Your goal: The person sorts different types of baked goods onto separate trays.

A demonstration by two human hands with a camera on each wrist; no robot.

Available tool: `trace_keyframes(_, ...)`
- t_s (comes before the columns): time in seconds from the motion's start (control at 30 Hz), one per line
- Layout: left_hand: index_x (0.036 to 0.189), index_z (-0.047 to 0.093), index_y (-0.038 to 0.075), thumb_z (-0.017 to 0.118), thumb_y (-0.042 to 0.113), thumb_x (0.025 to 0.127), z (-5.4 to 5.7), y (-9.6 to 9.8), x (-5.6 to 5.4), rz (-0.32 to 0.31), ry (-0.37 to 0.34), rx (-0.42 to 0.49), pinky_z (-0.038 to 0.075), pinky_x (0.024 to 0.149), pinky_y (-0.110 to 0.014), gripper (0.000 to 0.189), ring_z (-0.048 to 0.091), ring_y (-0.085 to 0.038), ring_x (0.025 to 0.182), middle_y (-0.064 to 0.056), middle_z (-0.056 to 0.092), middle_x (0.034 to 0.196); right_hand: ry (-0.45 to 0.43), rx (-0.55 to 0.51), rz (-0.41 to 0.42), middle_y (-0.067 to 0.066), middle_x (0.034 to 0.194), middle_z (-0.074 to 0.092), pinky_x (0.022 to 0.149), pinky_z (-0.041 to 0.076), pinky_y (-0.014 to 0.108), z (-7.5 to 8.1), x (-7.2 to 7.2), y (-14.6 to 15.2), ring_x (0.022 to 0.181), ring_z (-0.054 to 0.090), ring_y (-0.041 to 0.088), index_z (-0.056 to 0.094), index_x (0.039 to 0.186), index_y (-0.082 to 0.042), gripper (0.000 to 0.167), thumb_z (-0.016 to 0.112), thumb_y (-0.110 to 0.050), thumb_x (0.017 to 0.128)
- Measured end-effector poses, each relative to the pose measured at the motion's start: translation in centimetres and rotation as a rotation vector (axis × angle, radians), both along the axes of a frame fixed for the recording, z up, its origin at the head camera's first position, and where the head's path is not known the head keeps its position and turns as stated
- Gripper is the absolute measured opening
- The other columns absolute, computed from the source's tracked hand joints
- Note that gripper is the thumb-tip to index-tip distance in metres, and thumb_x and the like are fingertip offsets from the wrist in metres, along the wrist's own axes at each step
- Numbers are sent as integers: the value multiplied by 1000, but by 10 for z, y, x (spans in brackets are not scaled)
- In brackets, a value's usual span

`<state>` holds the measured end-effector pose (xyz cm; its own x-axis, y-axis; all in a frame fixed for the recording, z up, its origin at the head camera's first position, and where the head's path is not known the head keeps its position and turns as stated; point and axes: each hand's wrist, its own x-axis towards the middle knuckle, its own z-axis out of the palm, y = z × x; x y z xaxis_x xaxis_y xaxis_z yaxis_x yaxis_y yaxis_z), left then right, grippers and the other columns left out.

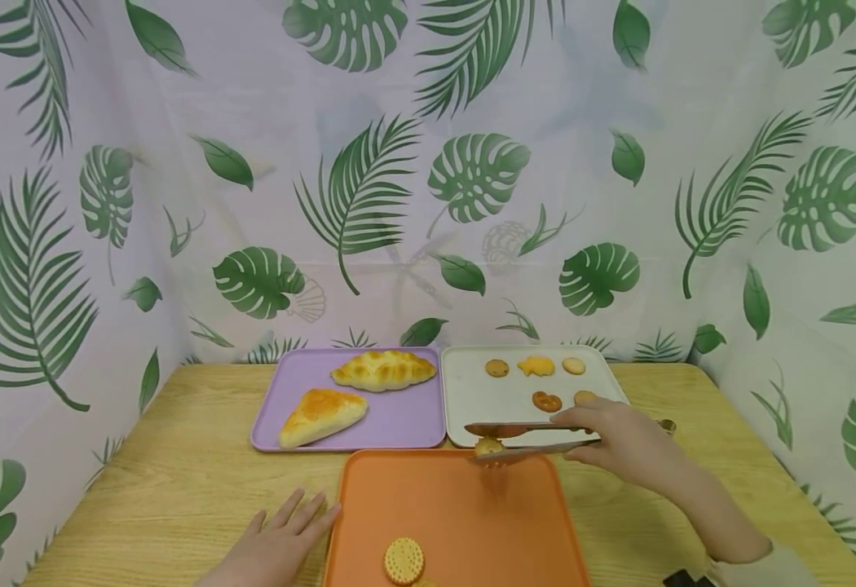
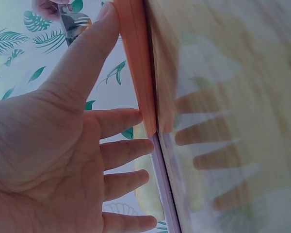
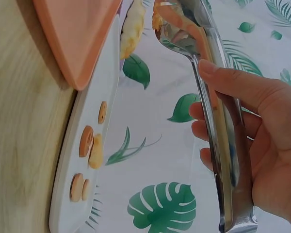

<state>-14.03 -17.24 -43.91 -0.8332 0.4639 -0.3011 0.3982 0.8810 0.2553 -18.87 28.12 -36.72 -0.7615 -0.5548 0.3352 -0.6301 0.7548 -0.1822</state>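
Note:
My right hand grips metal tongs from the right side. Between the tong tips is a small golden biscuit, held above the far edge of the orange tray. The right wrist view shows the thumb along one arm of the tongs and the fingers around the other. My left hand lies with spread, straight fingers at the left edge of the orange tray, its thumb against the rim in the left wrist view. A round, dotted cracker sits on this tray, with another piece cut off by the frame.
Behind stands a white tray with a round cookie, a fish-shaped biscuit, a pretzel and other small biscuits. A purple tray beside it holds a triangular bread and a long bread roll. Leaf-patterned cloth encloses the wooden table.

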Motion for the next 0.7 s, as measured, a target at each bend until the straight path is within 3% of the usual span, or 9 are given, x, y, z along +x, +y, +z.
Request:
trace_keyframes(0.17,153,34,19,59,76,74,-2,-1,0,-2,-13,0,27,101,-77,101,23,-41,147,-11,32,159,-58,10,-60,-7,97,69,65,47,24,3,-15,5,81,58,7,72,112,-17,34,79,-20,79)
trace_keyframes(0.37,153,34,19,57,78,74,-5,-3,0,-8,4,7,28,101,-76,101,24,-41,147,-11,33,158,-81,17,-96,4,107,72,73,54,36,1,-31,8,96,66,25,71,114,-12,34,77,-19,82)
trace_keyframes(0.47,152,34,19,57,78,73,-6,-3,-1,-12,14,8,29,101,-76,101,24,-41,147,-11,33,158,-99,17,-133,8,111,72,77,55,43,-4,-39,10,101,66,30,71,114,-11,33,76,-19,83)
trace_keyframes(0.7,153,34,18,59,76,74,-4,-4,-1,-22,14,7,29,100,-77,101,25,-41,147,-12,34,158,-115,30,-193,12,112,71,74,55,43,-23,-61,16,98,67,31,70,114,-10,34,76,-21,82)
